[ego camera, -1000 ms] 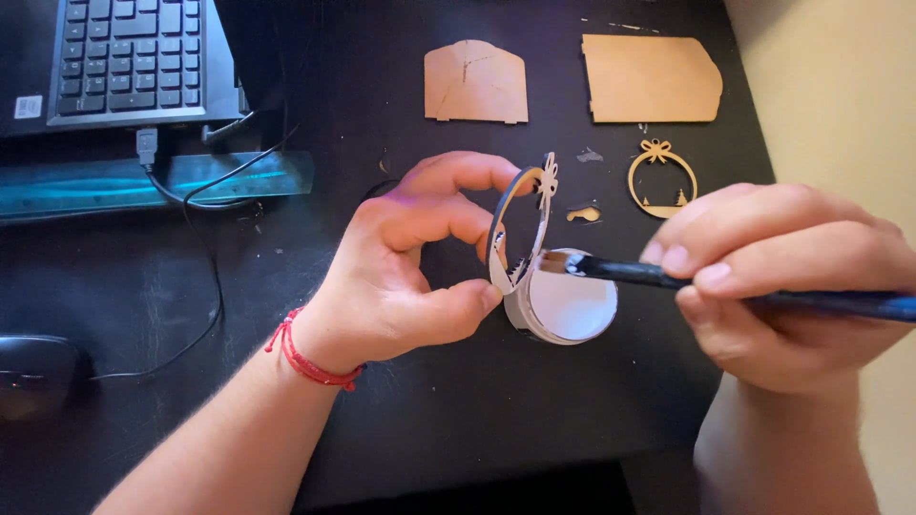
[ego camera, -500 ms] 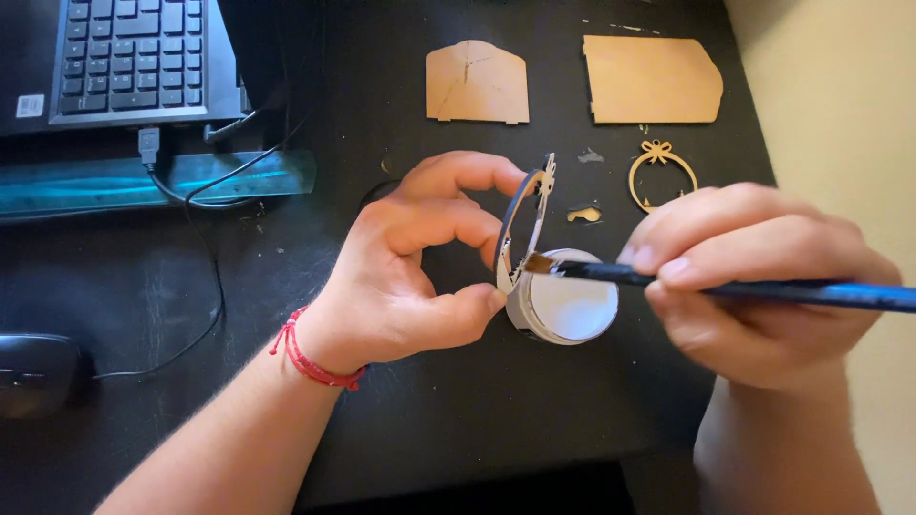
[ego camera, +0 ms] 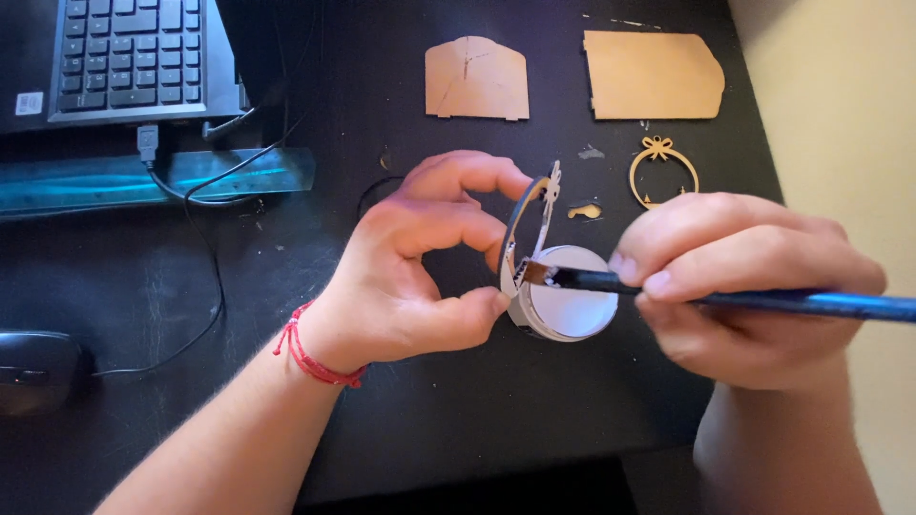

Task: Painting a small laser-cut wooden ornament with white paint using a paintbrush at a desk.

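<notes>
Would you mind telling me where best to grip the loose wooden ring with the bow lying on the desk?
Probably pinch the wooden ring across its round band, coming straight down from above. It lies flat on the black desk, so no edge is raised, and the bow at the top looks thin and easier to snap.

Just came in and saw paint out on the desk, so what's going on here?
A person is painting a small wooden ring ornament. The left hand pinches the ring upright on edge, and the right hand holds a blue brush with its tip against the ring's lower rim. A small round pot of white paint sits right under the ring. On the black desk behind lie two flat wooden panels and another unpainted ring ornament.
</notes>
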